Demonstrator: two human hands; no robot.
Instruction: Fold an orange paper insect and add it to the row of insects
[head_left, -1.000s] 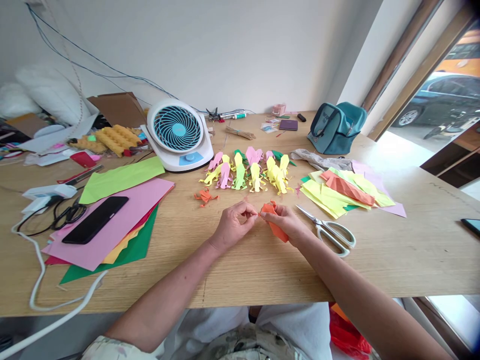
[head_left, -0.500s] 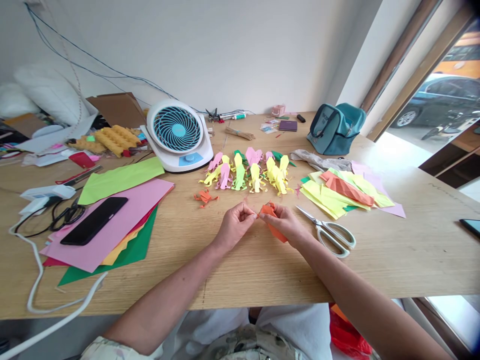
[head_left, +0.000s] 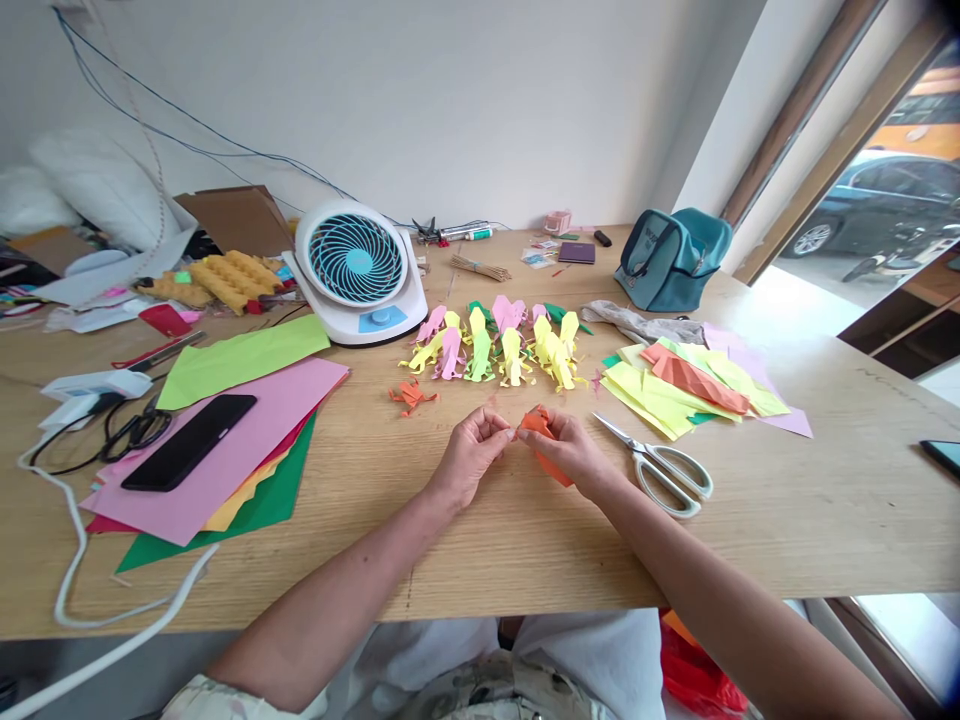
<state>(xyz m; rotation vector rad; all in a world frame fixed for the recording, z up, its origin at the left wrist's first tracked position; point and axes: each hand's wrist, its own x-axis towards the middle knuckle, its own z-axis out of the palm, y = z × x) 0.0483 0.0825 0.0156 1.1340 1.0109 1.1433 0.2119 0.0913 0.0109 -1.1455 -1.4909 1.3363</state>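
Folded orange paper [head_left: 553, 462] is gripped in my right hand [head_left: 564, 446], above the table's middle. My left hand [head_left: 474, 446] pinches the left end of that paper, its thumb and fingertips pressed together close to my right fingertips. The fingers hide part of the fold. Beyond my hands stand several folded paper figures [head_left: 512, 358] in yellow, pink and green. Some torn-looking orange paper strips [head_left: 412, 397] lie to the left of them. White-handled scissors [head_left: 660, 466] rest just right of my right hand, blades pointing up and left.
A white fan [head_left: 357, 270] stands behind on the left. Coloured paper sheets [head_left: 300, 385] with a black phone [head_left: 189, 442] on top lie at the left. To the right are yellow and orange paper pieces [head_left: 690, 385] and a teal bag [head_left: 673, 260]. A white cable [head_left: 71, 560] crosses the left front corner.
Both hands keep nearly the same place and hold on the orange paper. Only slight finger movement shows, and the whole view has shifted a tiny bit.
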